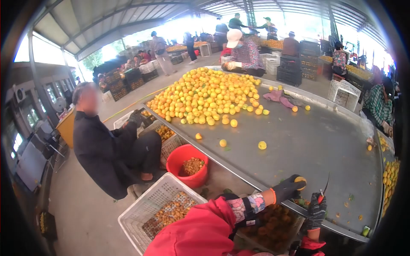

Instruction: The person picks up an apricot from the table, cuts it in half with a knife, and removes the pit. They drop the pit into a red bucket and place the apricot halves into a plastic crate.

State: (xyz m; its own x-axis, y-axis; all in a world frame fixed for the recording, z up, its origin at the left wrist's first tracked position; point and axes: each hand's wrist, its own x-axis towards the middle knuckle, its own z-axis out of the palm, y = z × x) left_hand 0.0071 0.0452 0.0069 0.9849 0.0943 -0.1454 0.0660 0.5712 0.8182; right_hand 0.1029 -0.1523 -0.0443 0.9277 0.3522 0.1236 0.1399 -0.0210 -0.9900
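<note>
My left hand [287, 189], in a dark glove with an orange cuff, is closed around a yellow-orange fruit [300, 183] above the near edge of the grey metal table [299, 136]. To its right my right hand [317, 210], in a dark striped glove, grips a small knife [326, 187] with a red handle, its thin blade pointing up. The hands are apart. Small scraps lie on the tabletop near them. A large pile of yellow-orange fruit [205, 96] covers the table's far left part, with a few loose ones nearer.
Below the table's left edge stand a red bucket [187, 164] and a white crate [143, 205], both holding small brown pieces. A crate of fruit [273, 228] sits beneath my arms. A seated person [111, 145] is at left; another [247, 55] works across the table.
</note>
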